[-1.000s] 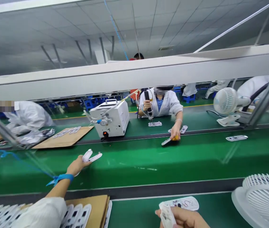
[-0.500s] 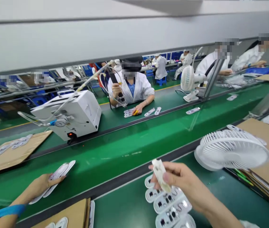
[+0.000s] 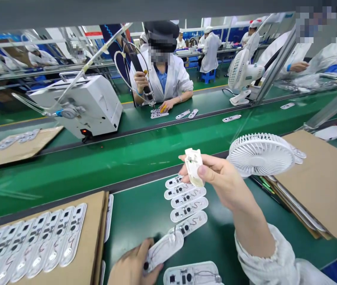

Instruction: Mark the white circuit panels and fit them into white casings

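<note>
My right hand (image 3: 220,176) is raised over the bench, pinching a small white plastic piece (image 3: 194,168) with a notched top between thumb and fingers. At the lower middle, my left hand (image 3: 135,263) is closed on a long oval white casing (image 3: 167,248) with wires and a dark part inside. Beyond it, a slanting row of similar oval casings (image 3: 189,209) lies on the green bench, their small black parts and thin wires showing. Another oval casing (image 3: 192,274) lies at the bottom edge, close to my left fingers.
Many casings lie in a row on a cardboard sheet (image 3: 95,225) at left. A white fan (image 3: 260,154) and stacked cardboard (image 3: 325,174) stand at right. Across the green conveyor belt (image 3: 144,148), a co-worker (image 3: 162,75) holds a tool near a white machine (image 3: 79,107).
My left hand has come from over the belt at left to the bench in front of me, holding a casing. My right hand keeps the white piece. The view has tilted down.
</note>
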The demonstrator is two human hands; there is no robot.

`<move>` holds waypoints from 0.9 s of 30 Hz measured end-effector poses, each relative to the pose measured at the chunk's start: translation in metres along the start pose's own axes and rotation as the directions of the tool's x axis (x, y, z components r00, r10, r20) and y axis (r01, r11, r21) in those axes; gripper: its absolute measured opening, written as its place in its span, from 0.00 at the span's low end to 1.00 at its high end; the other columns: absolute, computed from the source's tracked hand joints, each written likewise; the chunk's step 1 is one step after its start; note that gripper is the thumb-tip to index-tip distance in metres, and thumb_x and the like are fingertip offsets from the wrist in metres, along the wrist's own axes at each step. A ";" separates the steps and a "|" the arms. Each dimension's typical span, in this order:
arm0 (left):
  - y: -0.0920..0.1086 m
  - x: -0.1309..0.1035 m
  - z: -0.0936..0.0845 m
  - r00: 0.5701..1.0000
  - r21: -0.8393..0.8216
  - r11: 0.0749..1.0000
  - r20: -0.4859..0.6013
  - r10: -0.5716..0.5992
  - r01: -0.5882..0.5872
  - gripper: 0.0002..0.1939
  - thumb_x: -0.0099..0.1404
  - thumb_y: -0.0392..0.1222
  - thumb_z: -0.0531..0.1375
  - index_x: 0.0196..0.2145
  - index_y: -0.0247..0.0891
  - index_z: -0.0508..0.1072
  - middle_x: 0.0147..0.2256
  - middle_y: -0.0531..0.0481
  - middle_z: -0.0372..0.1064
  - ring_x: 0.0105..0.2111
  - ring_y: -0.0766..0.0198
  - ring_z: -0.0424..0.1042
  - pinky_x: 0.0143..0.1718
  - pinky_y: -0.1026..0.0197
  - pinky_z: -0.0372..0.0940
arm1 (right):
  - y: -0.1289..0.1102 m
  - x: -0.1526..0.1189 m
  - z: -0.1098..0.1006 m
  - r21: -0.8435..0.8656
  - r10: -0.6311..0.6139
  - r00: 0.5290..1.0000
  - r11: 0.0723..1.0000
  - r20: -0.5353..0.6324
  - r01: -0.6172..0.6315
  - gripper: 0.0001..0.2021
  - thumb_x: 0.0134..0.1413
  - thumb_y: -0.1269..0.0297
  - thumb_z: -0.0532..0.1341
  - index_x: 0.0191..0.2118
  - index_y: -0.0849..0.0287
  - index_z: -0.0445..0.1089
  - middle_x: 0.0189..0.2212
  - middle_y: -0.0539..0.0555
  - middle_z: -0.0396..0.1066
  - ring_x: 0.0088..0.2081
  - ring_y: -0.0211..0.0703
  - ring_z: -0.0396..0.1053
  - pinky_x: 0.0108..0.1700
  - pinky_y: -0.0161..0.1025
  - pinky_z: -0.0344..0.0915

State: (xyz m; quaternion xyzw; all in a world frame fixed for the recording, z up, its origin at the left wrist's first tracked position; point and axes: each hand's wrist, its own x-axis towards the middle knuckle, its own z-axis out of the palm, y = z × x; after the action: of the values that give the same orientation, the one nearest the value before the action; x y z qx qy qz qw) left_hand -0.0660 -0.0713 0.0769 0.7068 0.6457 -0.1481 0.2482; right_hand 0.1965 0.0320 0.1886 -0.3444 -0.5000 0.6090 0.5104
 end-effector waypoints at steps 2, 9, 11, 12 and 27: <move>0.003 0.005 0.005 0.997 0.003 0.999 -0.050 -0.053 0.053 0.22 0.59 0.48 0.53 0.50 0.42 0.71 0.44 0.40 0.77 0.39 0.47 0.78 0.36 0.57 0.70 | -0.004 -0.004 0.001 -0.018 -0.001 1.000 1.000 0.025 0.001 0.15 0.54 0.52 0.65 0.41 0.56 0.78 0.34 0.54 0.79 0.43 0.50 0.75 0.41 0.42 0.72; -0.034 0.014 0.004 0.939 0.022 0.982 -0.299 -0.171 0.186 0.17 0.64 0.47 0.55 0.48 0.39 0.72 0.47 0.41 0.75 0.45 0.50 0.74 0.43 0.57 0.66 | -0.008 -0.011 0.001 -0.017 -0.010 0.997 1.000 0.081 0.012 0.14 0.53 0.51 0.66 0.40 0.54 0.79 0.36 0.53 0.79 0.44 0.51 0.75 0.40 0.41 0.73; -0.038 0.023 -0.006 0.921 0.063 0.979 -0.356 -0.159 0.193 0.17 0.63 0.45 0.57 0.48 0.39 0.73 0.44 0.41 0.75 0.44 0.50 0.73 0.43 0.56 0.65 | -0.007 -0.012 0.003 -0.003 -0.002 0.996 1.000 0.085 0.002 0.14 0.53 0.53 0.66 0.43 0.53 0.78 0.35 0.53 0.79 0.43 0.50 0.76 0.39 0.41 0.74; -0.037 0.029 -0.013 0.911 0.092 0.975 -0.384 -0.152 0.201 0.17 0.64 0.44 0.57 0.49 0.38 0.73 0.42 0.41 0.75 0.43 0.49 0.73 0.43 0.54 0.65 | -0.007 -0.012 0.003 0.000 0.003 0.996 1.000 0.090 -0.003 0.14 0.53 0.53 0.67 0.44 0.54 0.78 0.35 0.53 0.79 0.42 0.50 0.76 0.40 0.41 0.74; -0.049 0.045 0.011 0.649 0.187 0.979 -0.755 0.092 0.079 0.16 0.62 0.38 0.59 0.45 0.52 0.78 0.50 0.42 0.65 0.47 0.45 0.64 0.44 0.46 0.65 | -0.003 -0.008 -0.001 0.006 -0.007 0.992 1.000 0.128 0.006 0.10 0.55 0.56 0.66 0.42 0.52 0.78 0.36 0.50 0.79 0.36 0.42 0.77 0.39 0.37 0.72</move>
State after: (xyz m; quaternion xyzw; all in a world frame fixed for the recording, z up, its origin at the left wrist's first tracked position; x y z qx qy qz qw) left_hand -0.1076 -0.0373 0.0356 0.7276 0.6687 0.0973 -0.1179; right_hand 0.2006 0.0250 0.1908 -0.3017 -0.5309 0.6296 0.4803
